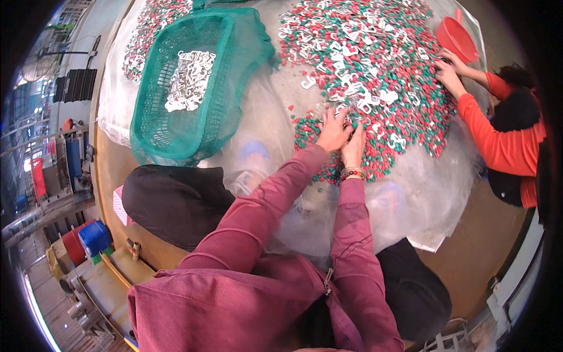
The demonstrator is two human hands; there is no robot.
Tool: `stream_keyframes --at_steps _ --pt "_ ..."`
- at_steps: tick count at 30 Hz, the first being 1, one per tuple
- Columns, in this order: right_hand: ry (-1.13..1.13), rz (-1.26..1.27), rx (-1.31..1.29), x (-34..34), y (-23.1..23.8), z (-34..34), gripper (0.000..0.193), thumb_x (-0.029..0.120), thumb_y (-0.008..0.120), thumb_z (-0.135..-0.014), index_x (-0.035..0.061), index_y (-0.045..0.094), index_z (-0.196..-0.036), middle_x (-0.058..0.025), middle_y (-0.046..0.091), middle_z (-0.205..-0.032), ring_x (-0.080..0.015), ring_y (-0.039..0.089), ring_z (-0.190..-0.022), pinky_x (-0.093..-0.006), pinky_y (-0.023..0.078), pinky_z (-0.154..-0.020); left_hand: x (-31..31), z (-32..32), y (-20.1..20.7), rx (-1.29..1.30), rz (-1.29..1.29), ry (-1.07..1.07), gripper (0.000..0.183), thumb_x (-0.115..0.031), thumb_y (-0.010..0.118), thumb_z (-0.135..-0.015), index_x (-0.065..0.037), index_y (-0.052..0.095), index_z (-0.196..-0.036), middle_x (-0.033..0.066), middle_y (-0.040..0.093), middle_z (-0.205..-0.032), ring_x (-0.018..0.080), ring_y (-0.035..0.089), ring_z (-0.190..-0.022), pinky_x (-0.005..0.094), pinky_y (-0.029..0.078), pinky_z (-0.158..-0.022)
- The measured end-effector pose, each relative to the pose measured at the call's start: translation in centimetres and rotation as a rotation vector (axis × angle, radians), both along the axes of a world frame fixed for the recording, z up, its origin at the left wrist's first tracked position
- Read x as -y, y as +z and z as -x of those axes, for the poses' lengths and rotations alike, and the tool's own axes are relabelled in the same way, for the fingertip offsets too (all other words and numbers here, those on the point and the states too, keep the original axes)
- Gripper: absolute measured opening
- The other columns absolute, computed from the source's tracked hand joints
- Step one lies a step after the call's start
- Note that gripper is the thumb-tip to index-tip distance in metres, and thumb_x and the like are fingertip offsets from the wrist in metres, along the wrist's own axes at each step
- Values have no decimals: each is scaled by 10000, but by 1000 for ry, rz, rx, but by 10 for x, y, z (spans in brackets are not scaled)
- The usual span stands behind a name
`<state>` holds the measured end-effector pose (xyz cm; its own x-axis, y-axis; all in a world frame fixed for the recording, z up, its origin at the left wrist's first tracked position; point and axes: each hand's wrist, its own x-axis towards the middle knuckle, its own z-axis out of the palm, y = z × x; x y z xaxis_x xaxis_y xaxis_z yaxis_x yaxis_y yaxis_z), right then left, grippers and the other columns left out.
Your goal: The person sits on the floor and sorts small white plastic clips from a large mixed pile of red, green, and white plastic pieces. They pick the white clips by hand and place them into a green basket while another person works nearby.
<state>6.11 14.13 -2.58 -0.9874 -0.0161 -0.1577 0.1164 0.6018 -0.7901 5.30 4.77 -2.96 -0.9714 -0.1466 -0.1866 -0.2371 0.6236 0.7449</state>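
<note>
A broad heap of small red and green pieces lies on the sheet in front of me, with white hook-shaped plastic pieces mixed in on top. My left hand rests at the near side of the heap, its fingers apart and touching the pieces. Close beside it, my right hand reaches in with its fingers stretched out; a beaded bracelet circles that wrist. Neither hand visibly grips anything, though the fingertips are partly lost among the pieces. To the left stands a green mesh-covered basket holding white hooks.
Across at the right, another person's hands touch the heap's edge, near a red plastic scoop or strainer. A translucent sheet lies under everything. More small pieces lie behind the basket. My dark-clothed knees flank my arms.
</note>
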Motion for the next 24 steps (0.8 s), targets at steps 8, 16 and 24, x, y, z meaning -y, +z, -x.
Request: stream_keyframes --at_steps 8,16,24 --pt "4 1003 473 -36 72 7 384 -64 507 -794 -19 414 -1164 -123 547 -1066 -210 619 -851 -365 577 -753 52 9 65 229 -934 38 555 -4 549 -845 -87 348 -1355 101 563 -1018 128 599 -772 239 494 -634" --pt "-92 1018 469 -42 70 10 382 -23 557 -824 36 462 -1189 -77 567 -903 -173 594 -820 -413 584 -701 66 -3 77 174 -637 -14 657 -76 728 -725 -96 442 -1316 109 595 -994 155 591 -851 302 475 -768" --pt "-163 658 582 -34 61 11 297 267 485 -935 130 539 -1193 -27 628 -1057 -190 568 -940 -519 449 -714 66 6 79 87 -153 -90 851 -97 792 -646 -105 338 -1366 153 589 -1116 234 613 -914 345 496 -782"
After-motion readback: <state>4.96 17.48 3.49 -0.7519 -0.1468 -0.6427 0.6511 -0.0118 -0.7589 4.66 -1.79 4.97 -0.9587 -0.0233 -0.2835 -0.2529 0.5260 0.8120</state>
